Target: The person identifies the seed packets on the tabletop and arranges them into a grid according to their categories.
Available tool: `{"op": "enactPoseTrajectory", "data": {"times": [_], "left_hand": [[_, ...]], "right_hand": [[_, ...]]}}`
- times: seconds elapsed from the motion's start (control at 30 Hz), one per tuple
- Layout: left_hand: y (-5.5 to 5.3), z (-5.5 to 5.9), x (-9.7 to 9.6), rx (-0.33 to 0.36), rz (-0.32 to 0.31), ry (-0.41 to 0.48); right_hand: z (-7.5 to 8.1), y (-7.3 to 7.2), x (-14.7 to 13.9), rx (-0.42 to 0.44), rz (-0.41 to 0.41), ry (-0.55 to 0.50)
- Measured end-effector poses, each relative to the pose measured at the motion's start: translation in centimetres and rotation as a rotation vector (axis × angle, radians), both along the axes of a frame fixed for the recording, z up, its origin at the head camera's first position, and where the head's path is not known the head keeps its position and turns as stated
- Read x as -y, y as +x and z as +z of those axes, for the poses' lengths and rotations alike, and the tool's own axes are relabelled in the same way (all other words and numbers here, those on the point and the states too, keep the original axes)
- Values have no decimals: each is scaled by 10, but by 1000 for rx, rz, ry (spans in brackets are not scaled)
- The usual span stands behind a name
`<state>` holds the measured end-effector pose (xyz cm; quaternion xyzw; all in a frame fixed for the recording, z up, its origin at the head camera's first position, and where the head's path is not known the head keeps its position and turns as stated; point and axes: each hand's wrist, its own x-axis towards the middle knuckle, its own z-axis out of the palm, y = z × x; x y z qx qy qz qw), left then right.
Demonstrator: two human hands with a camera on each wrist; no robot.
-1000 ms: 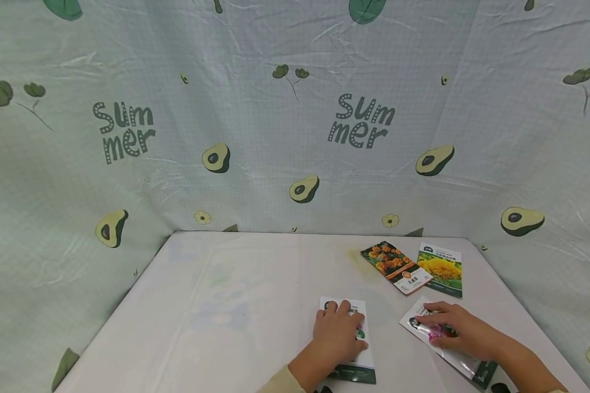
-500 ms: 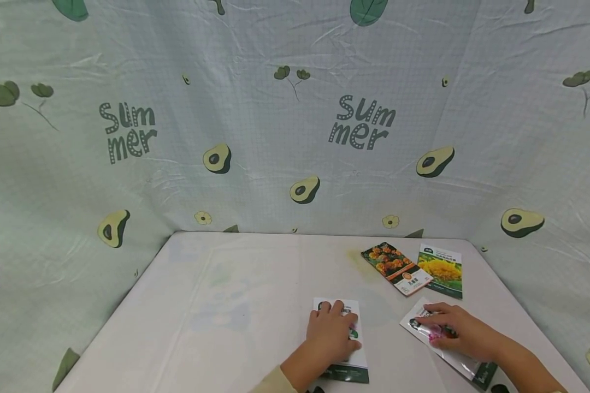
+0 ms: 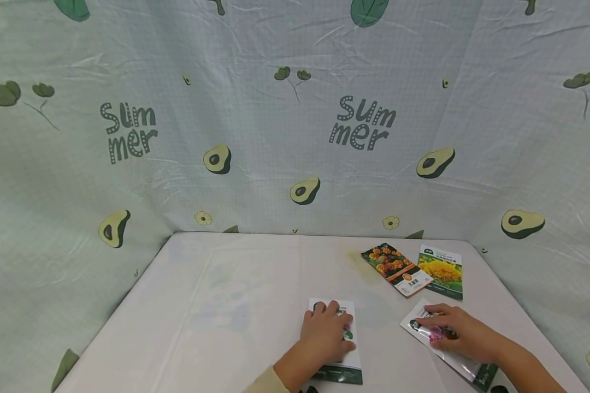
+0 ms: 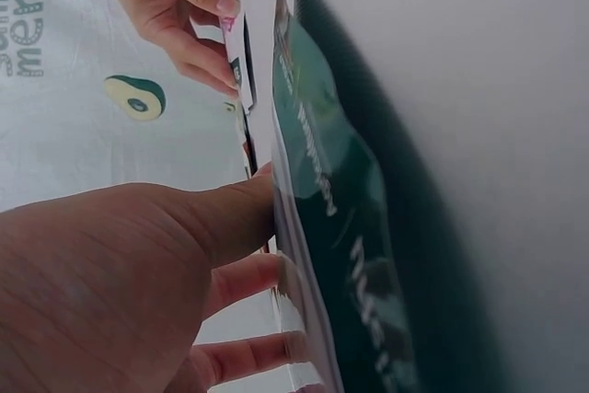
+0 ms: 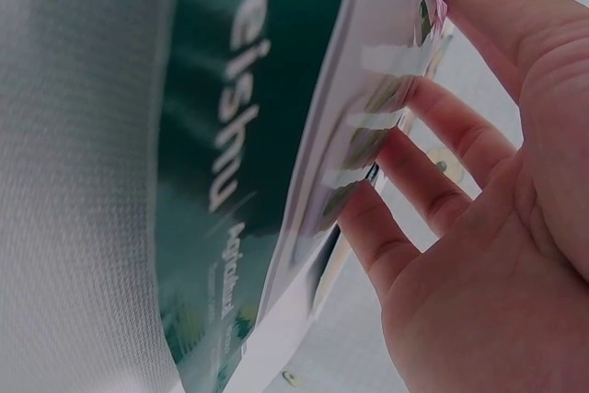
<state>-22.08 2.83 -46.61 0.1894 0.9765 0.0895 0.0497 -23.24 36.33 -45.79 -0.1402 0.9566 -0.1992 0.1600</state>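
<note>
Firstly, on the white tabletop (image 3: 251, 284), the left packet (image 3: 351, 358) lies nearly straight and the right packet (image 3: 455, 358) lies slantwise. The left hand (image 3: 322, 331) and right hand (image 3: 464, 329) each rest on theirs with relaxed, spread fingers, not grasping, probably to keep it flat and steady. Compared with 1 second ago, the left hand and its packet have shifted leftward; the right pair stays.

Right hand (image 5: 502, 236) fills right of frame, fingers (image 5: 423, 177) touching a glossy packet (image 5: 267, 135), green-banded, lettered "Beishu", at centre. Grey worktop (image 5: 83, 181) along left edge.
</note>
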Motion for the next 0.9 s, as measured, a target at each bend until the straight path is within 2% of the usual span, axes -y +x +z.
{"op": "enactPoseTrajectory", "data": {"times": [0.4, 0.9], "left_hand": [[-2, -2, 12, 9, -10, 26], [0, 0, 29, -33, -3, 14]], "right_hand": [[-1, 0, 0, -2, -9, 7], [-2, 1, 0, -14, 2, 4]]}}
